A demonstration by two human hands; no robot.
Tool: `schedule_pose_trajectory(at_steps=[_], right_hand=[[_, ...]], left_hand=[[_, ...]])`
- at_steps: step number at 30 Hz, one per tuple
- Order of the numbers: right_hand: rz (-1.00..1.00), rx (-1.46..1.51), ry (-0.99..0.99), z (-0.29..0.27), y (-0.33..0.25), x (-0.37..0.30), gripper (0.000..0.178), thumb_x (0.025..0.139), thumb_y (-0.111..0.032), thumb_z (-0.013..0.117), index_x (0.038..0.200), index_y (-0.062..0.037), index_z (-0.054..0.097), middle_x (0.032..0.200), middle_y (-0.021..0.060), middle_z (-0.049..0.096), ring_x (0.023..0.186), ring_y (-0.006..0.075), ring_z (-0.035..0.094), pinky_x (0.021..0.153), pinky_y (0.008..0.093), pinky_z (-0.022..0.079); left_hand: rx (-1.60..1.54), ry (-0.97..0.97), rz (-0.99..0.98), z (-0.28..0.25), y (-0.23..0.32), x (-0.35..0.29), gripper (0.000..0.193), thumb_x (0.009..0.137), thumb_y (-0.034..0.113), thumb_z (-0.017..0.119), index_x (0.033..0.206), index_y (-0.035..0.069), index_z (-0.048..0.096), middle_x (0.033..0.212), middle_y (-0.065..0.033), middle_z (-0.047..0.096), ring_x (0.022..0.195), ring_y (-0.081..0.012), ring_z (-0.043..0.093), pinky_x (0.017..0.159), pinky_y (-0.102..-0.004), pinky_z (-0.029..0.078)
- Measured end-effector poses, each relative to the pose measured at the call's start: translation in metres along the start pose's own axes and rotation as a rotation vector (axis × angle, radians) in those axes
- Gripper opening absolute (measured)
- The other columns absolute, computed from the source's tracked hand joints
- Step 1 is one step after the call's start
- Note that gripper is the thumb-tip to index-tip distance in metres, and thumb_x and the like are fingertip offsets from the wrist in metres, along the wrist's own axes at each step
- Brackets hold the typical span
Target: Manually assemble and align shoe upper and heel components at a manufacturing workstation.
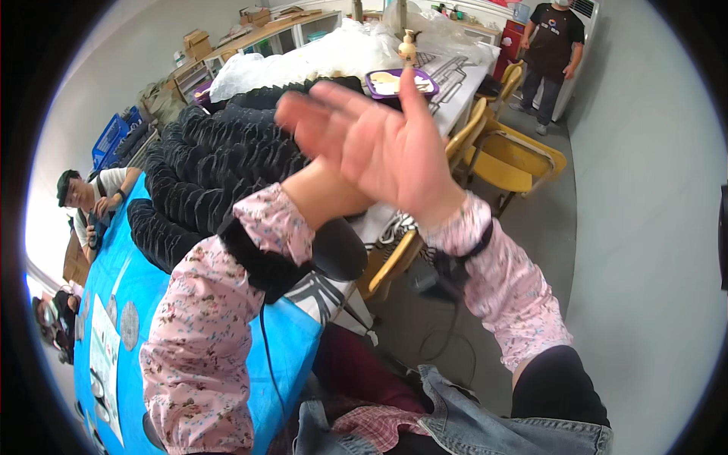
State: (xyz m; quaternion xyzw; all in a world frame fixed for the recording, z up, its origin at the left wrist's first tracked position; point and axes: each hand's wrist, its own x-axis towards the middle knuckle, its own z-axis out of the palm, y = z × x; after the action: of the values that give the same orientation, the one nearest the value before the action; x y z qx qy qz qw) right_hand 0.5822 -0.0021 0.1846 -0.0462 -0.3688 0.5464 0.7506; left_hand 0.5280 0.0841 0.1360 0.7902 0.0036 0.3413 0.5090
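Note:
My right hand (394,155) is raised in front of me, palm showing and thumb up, its fingers stretched to the left and blurred by motion. Nothing lies in its palm. Behind it my left hand (331,196) crosses at the wrist; its fingers are hidden. Pink floral sleeves (201,341) cover both forearms, with a black strap (262,258) round each one. Beyond the hands, rows of black ruffled, velvety pieces (220,155) are heaped on the table. A dark rounded object (339,250) shows below my left wrist.
A blue cloth (296,334) covers the near table. Farther off are a purple tray (434,92), a pump bottle (407,49) and clear plastic sheeting (303,64). Yellow chairs (516,163) line the right side. One person (553,53) stands at the back; another (98,197) leans at the left.

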Motion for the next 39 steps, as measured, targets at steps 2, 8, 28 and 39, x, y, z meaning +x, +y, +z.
schedule_pose_trajectory(at_steps=[2,8,28,39], right_hand=[[-0.222,0.080,0.101,-0.020,-0.026,0.001,0.084,0.092,-0.062,0.026,0.136,0.0084,0.014,0.121,0.0272,0.049,0.118,0.0373,0.046,0.105,0.0430,0.035],[-0.086,0.095,-0.047,-0.005,0.014,0.024,0.093,0.090,-0.065,0.029,0.139,0.0106,0.006,0.138,0.0342,0.028,0.129,0.0406,0.033,0.109,0.0469,0.029],[-0.387,-0.670,1.072,-0.222,-0.175,0.104,0.101,0.081,-0.079,0.008,0.140,0.0005,0.028,0.109,0.0240,0.061,0.094,0.0306,0.062,0.080,0.0384,0.050],[0.013,-0.648,0.866,-0.193,-0.162,0.104,0.094,0.079,-0.081,0.019,0.139,-0.0086,0.024,0.068,0.0041,0.049,0.047,0.0114,0.034,0.044,0.0256,0.030]], left_hand=[[1.203,-0.608,0.688,-0.017,0.020,0.034,0.031,0.077,0.011,0.052,0.104,0.004,0.064,0.116,-0.0137,0.060,0.111,-0.0236,0.053,0.097,-0.0354,0.039],[0.890,-0.308,0.882,-0.010,0.000,0.019,0.045,0.085,0.023,0.057,0.127,0.010,0.050,0.125,-0.0121,0.051,0.116,-0.0286,0.048,0.102,-0.0392,0.034],[0.830,-0.517,-0.440,-0.157,0.097,-0.274,0.036,0.076,0.012,0.070,0.110,0.009,0.062,0.096,-0.0091,0.068,0.090,-0.0294,0.064,0.080,-0.0365,0.049],[0.786,-0.443,-0.352,-0.163,0.112,-0.295,0.038,0.085,0.028,0.064,0.118,0.011,0.059,0.102,-0.0149,0.065,0.091,-0.0288,0.063,0.074,-0.0370,0.049]])
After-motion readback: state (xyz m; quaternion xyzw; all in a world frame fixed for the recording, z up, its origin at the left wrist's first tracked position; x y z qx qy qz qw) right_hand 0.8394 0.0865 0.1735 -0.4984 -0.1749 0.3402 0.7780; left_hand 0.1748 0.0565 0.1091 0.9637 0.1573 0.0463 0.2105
